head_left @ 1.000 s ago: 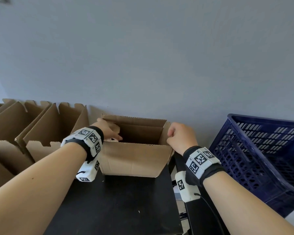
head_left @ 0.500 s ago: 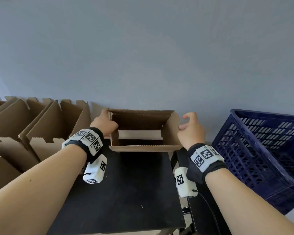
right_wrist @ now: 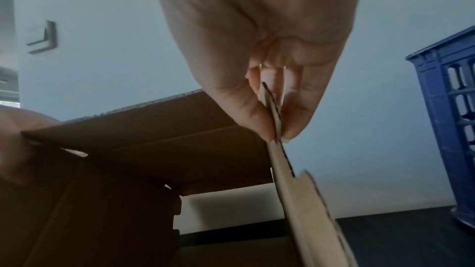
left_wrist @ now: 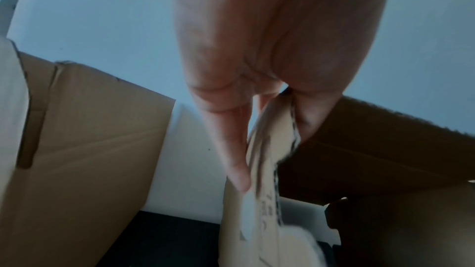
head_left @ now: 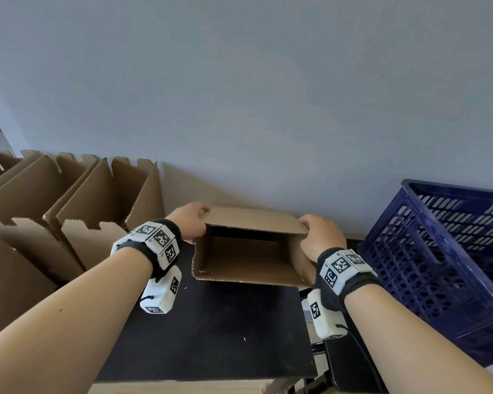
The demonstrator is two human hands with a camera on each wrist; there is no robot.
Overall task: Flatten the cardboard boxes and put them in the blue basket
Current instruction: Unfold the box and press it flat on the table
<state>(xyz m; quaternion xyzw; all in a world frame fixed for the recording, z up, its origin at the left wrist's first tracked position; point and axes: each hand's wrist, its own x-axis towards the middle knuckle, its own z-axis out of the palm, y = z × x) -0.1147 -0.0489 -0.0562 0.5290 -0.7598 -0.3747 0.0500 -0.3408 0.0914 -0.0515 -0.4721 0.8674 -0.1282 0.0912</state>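
Note:
A brown cardboard box (head_left: pixel 254 263) lies tipped on the black table (head_left: pixel 211 336), its open end facing me. My left hand (head_left: pixel 190 220) grips the box's upper left corner. In the left wrist view the thumb and fingers (left_wrist: pixel 239 168) pinch the box's left wall (left_wrist: pixel 267 170). My right hand (head_left: pixel 319 237) grips the upper right corner. The right wrist view shows that hand's fingers (right_wrist: pixel 259 121) pinching the thin edge of the right wall (right_wrist: pixel 285 170). The blue basket (head_left: pixel 444 265) stands just right of the table, seen too as the blue basket (right_wrist: pixel 452 129) in the right wrist view.
Several other open cardboard boxes (head_left: pixel 69 217) stand in a row at the left, against the grey wall (head_left: pixel 268 109). One of them (left_wrist: pixel 77 149) stands close by the left hand. A dark case (head_left: pixel 350 362) sits between table and basket.
The box was lifted off the table and turned over, so its opening now faces me instead of up. Both hands shifted from its rim to its upper corners and moved up with it.

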